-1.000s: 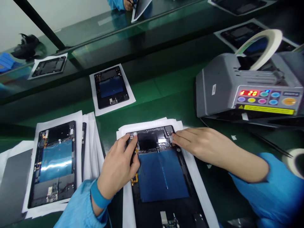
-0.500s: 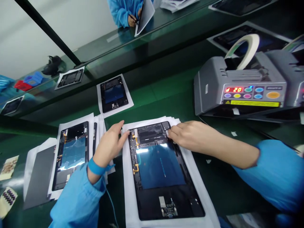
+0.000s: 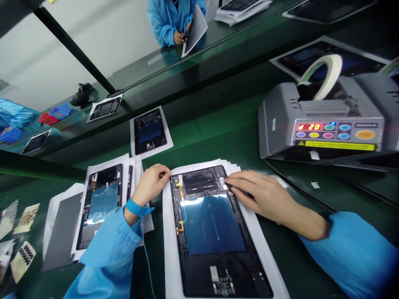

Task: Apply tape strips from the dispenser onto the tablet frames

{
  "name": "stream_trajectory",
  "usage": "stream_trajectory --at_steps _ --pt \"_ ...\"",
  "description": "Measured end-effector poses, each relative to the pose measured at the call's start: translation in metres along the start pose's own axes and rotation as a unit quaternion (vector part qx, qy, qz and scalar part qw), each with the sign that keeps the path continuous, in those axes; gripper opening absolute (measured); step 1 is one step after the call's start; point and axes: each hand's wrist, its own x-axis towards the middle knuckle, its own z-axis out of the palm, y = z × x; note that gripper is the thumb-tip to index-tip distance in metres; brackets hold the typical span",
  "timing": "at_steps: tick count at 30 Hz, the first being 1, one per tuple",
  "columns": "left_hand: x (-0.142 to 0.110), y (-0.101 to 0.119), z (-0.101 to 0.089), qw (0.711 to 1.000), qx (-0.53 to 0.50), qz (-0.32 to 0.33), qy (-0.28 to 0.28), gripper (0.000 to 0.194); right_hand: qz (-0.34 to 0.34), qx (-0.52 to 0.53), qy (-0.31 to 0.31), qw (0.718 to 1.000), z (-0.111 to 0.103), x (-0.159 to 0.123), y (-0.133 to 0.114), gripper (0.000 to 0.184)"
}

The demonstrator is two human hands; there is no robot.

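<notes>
An opened tablet (image 3: 224, 265) lies on a stack of white sheets (image 3: 171, 274), its inside facing up with a blue film (image 3: 212, 224) over the middle. At its upper left corner is my left hand (image 3: 151, 185), wearing a blue wrist strap, fingers curled in and closed. Whatever is between those fingertips is hidden. My right hand (image 3: 264, 195) reaches in from the right with fingers stretched out and the thumb apart. Its fingertips touch the tablet's upper right edge, beside a small whitish piece (image 3: 222, 181).
A grey tape dispenser (image 3: 324, 120) holding a tape roll (image 3: 330, 79) stands at right. Another opened tablet (image 3: 101, 199) lies on sheets at left, beside a dark grey panel (image 3: 62, 228). One more tablet (image 3: 149, 132) lies behind. A co-worker (image 3: 174, 25) holds a panel across the bench.
My left index finger has curled in toward the thumb. My right hand has loosened from a closed grip, its fingers now straighter and the thumb apart. The view has shifted slightly.
</notes>
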Motion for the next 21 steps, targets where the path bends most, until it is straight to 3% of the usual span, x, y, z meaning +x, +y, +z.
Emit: stream_trajectory --at_steps 3,8,13,16,18,21 --pt "-0.001 0.001 0.000 1.000 0.004 -0.005 0.030 0.021 -0.006 0.006 -0.003 1.000 0.001 -0.003 0.000 0.021" --pt "-0.002 -0.005 0.000 0.999 -0.045 -0.018 -0.004 0.018 -0.027 0.013 0.004 1.000 0.004 -0.009 0.002 0.022" --pt "-0.016 0.015 -0.006 0.991 -0.094 -0.019 0.091 0.013 -0.039 0.008 0.008 0.999 0.006 -0.013 0.005 0.022" --pt "-0.030 0.026 -0.001 0.980 -0.151 -0.042 0.125 0.023 -0.039 0.006 0.009 0.999 0.006 -0.013 0.006 0.022" --pt "-0.038 0.028 0.009 0.964 -0.242 -0.048 0.102 0.029 -0.046 0.001 0.015 0.999 0.007 -0.013 0.006 0.021" --pt "-0.049 0.025 0.025 0.909 -0.414 -0.040 0.037 0.035 -0.059 0.001 0.014 0.998 0.011 -0.015 0.006 0.020"
